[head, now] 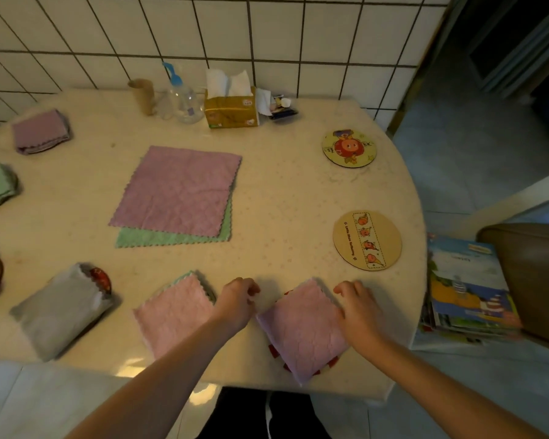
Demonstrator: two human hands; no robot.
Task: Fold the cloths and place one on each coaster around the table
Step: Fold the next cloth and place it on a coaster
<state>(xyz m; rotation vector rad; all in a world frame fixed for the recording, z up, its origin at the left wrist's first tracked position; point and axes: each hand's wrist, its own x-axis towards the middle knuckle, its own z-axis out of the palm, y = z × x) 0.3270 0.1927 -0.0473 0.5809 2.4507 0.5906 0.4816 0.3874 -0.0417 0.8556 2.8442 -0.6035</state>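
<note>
I see my left grip (pixel 238 299) and right grip (pixel 357 304), fingers loosely curled and holding nothing, flanking the folded pink cloth (pixel 303 327) on a red coaster (pixel 274 350) at the tabletop's (pixel 282 201) near edge.

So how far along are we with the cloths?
Several folded cloths already sit on coasters, such as the grey one and pink one. Both hands, left and right, are settling a purple one. Two coasters are bare; two flat cloths remain.
</note>
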